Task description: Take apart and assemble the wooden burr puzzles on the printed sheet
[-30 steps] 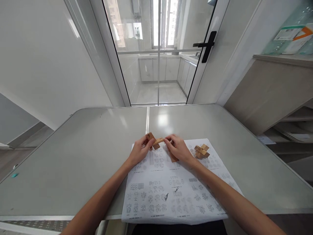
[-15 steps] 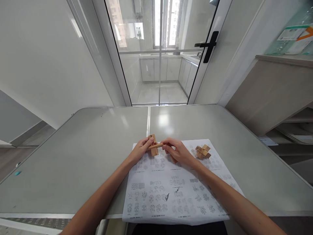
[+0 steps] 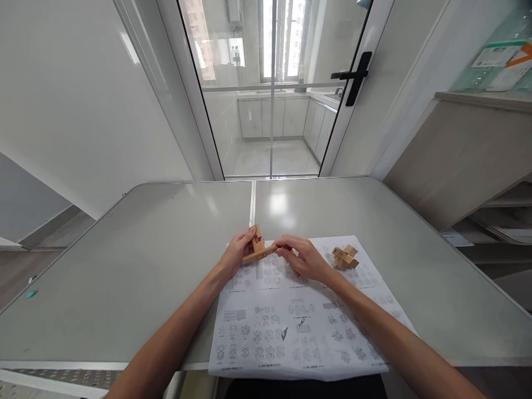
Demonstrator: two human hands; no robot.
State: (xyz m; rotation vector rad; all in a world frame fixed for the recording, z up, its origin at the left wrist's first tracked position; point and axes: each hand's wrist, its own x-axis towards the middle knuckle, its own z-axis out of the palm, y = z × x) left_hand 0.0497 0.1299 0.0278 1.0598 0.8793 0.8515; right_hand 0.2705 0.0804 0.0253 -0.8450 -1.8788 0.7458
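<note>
A pale grey desk (image 3: 124,266) spreads before you, bearing a printed white sheet (image 3: 286,302). Your left hand (image 3: 238,252) and right hand (image 3: 306,259) meet over its far part. On the sheet, to the right, sits an interlocked wooden cluster (image 3: 345,257). Your left fingers grip a notched wooden block (image 3: 258,240); your right fingers pinch one end of a slim wooden bar (image 3: 261,254) beside it.

paper (image 3: 286,296) on table (image 3: 166,238), joined blocks (image 3: 344,258) on paper's right, door (image 3: 272,87) behind
</note>
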